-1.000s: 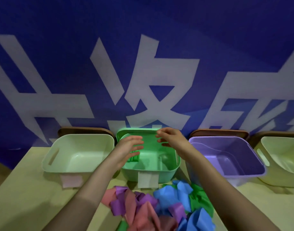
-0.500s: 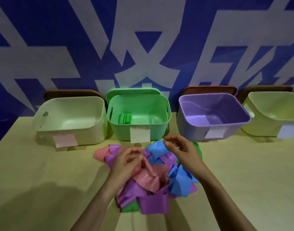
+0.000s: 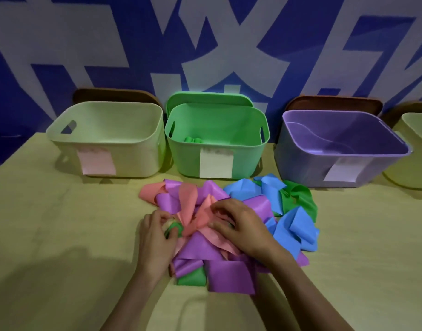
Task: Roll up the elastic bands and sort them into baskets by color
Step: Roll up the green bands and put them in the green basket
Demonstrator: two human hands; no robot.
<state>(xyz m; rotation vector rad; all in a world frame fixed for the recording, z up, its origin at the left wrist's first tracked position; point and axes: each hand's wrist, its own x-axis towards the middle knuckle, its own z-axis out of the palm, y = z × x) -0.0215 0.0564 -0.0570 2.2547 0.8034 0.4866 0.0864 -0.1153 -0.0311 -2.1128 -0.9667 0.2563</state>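
Digging into the band pile (image 3: 198, 247) on the worktop (image 3: 61, 235), left hand (image 3: 155, 242) fingers (image 3: 172, 235) clamped on a green band (image 3: 175, 227), right hand (image 3: 243, 229) fingers (image 3: 225, 207) curled round a pink band (image 3: 202, 218) (seemingly freeing one for rolling).

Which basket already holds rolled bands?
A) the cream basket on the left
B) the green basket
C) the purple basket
B: green rolls lie on the floor of the green basket, while the cream basket and the purple basket show only bare insides.
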